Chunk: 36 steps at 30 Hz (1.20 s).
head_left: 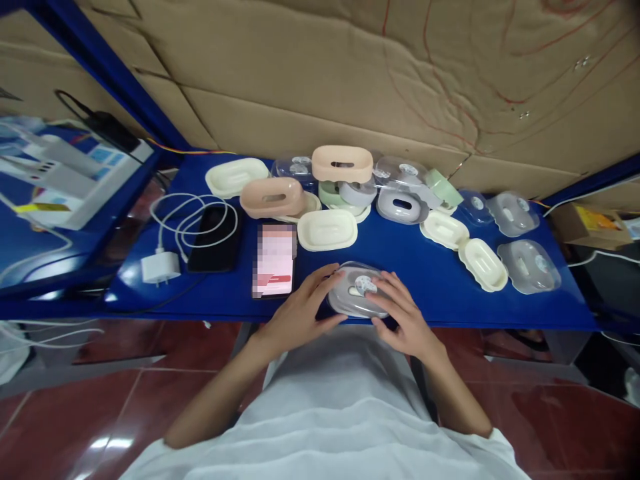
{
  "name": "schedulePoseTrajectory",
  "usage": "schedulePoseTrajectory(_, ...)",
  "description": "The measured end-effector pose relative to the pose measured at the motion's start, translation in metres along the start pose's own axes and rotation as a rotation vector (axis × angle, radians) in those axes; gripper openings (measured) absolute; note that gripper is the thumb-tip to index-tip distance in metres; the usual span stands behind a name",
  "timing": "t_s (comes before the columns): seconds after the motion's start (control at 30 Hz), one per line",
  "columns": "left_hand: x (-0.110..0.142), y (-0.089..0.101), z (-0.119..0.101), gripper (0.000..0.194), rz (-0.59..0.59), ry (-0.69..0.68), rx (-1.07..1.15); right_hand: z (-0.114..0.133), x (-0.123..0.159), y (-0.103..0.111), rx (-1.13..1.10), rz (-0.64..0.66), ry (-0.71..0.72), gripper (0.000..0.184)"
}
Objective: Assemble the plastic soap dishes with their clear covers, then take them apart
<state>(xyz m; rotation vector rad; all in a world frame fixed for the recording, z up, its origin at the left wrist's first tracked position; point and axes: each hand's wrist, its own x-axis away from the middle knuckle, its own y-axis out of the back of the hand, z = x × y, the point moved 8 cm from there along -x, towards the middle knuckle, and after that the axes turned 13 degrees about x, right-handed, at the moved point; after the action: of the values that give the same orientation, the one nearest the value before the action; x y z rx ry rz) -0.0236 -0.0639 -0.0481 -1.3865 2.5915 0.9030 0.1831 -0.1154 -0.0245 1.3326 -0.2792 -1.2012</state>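
A grey soap dish with a clear lid [349, 303] lies at the front edge of the blue table, a round sticker on its top. My left hand [303, 308] grips its left side, thumb near the front edge and fingers at the back. From the right, my right hand [406, 319] holds it with fingers over the lid and thumb at the front. Behind it sits a cream soap tray [327, 231]. Left of my left hand lies a phone [275, 260] with a lit, partly blurred screen.
Peach soap dish parts [274, 198], a grey one [400, 205] and a green piece [444, 189] crowd the back. Cream trays [483, 264] and clear-lidded grey dishes [529, 267] lie right. A charger [161, 267], cable and dark phone [213, 250] lie left. Cardboard [300, 80] walls the rear.
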Motion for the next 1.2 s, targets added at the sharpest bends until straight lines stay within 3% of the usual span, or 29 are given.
schedulePoseTrajectory(0.23, 0.0024, 0.0007, 0.0041, 0.077, 0.004, -0.010, 0.025, 0.0094, 0.0018, -0.0038, 0.104, 0.057, 0.111, 0.066)
schedulePoseTrajectory(0.6, 0.0030, -0.0009, 0.0006, 0.061, 0.029, -0.041, 0.045, 0.0124, 0.0054, -0.0026, 0.144, 0.053, 0.152, 0.048)
schedulePoseTrajectory(0.8, 0.0019, 0.0003, -0.0005, 0.060, 0.003, -0.044, 0.039, 0.0113, 0.0029, -0.0007, 0.141, 0.045, 0.149, 0.049)
schedulePoseTrajectory(1.03, 0.0009, 0.0010, 0.0025, 0.060, 0.010, -0.025, 0.061, 0.0079, 0.0039, -0.0043, 0.144, 0.055, 0.134, 0.064)
schedulePoseTrajectory(1.2, 0.0006, 0.0007, 0.0017, 0.060, 0.008, -0.035, 0.069, 0.0094, -0.0021, -0.0094, 0.237, 0.102, 0.124, 0.057)
